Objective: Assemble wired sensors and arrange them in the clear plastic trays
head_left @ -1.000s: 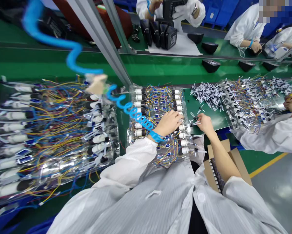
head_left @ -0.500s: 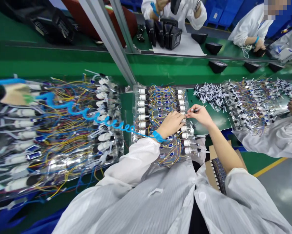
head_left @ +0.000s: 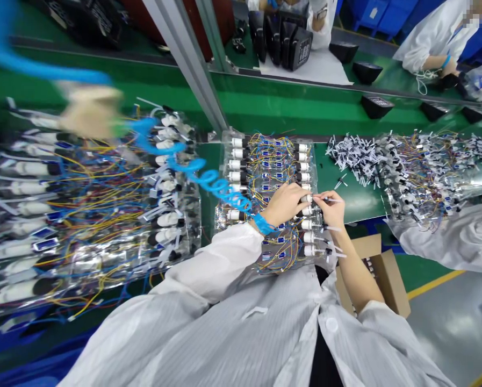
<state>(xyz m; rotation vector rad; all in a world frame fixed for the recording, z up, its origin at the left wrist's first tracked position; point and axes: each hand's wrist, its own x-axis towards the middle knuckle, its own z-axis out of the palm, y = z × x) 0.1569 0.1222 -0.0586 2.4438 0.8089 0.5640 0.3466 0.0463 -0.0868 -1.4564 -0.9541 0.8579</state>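
Note:
My left hand (head_left: 286,205), with a blue wrist strap (head_left: 264,223), rests over the right row of white cylindrical parts (head_left: 304,166). Its fingers are closed around the white cylindrical part (head_left: 306,199) in the middle of that row. Right beside it, my right hand (head_left: 332,208) pinches a thin white strip (head_left: 334,200) against the end of this part. Lower parts in the row have similar white strips (head_left: 334,248) sticking out. Yellow and blue wires and small blue boards (head_left: 266,176) lie between the two rows on clear plastic.
Loose black-and-white strips (head_left: 355,158) lie heaped at the right. Another wired batch (head_left: 103,215) covers the left side, below a blue coiled cord (head_left: 220,188). A metal post (head_left: 188,59) rises behind. A cardboard box (head_left: 391,279) stands by my right arm. Co-workers' sleeves (head_left: 434,236) appear at right and behind.
My right hand has moved down and in to the cylindrical part, bringing the strip to its end. My left hand stays nearly in place. The coiled cord has swung right as the view shifted.

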